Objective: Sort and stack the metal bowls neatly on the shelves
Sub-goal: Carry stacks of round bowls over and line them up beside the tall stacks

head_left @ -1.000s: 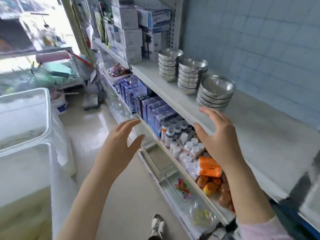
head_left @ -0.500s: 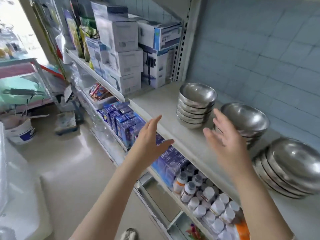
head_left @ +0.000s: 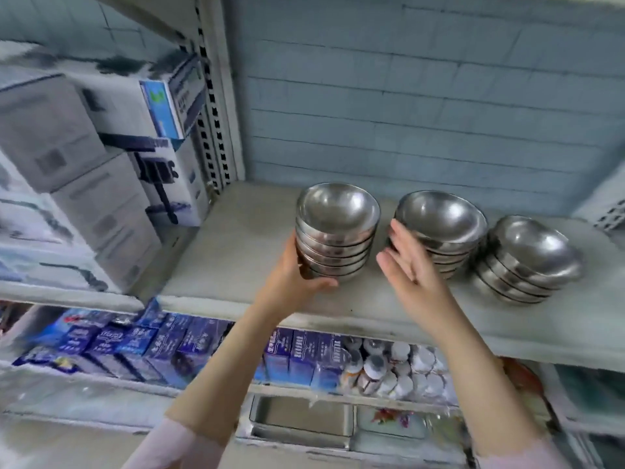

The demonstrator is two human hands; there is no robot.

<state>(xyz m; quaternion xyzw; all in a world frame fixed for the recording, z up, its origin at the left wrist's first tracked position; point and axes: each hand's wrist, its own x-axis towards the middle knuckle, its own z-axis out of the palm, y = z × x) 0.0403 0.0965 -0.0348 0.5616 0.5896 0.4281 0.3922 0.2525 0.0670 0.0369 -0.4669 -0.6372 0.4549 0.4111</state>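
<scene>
Three stacks of metal bowls stand in a row on the pale shelf (head_left: 243, 252). My left hand (head_left: 297, 275) cups the lower left side of the left stack (head_left: 338, 228), thumb along its base. Spread open with fingers apart, my right hand (head_left: 409, 265) hovers in the gap between that stack and the middle stack (head_left: 443, 228), fingertips close to the middle stack's left side; contact cannot be judged. The right stack (head_left: 527, 262) leans a little and stands apart from both hands.
White cardboard boxes (head_left: 101, 184) fill the shelf section to the left, past a slotted upright post (head_left: 213, 96). A blue tiled wall (head_left: 422, 96) backs the shelf. Below lie blue boxes (head_left: 169, 343), white-capped bottles (head_left: 402, 367) and a metal tray (head_left: 301, 418).
The view has swung to face the shelf and come closer. Both hands reached forward; my left hand now grips the left bowl stack, my right hand has moved in beside the middle stack.
</scene>
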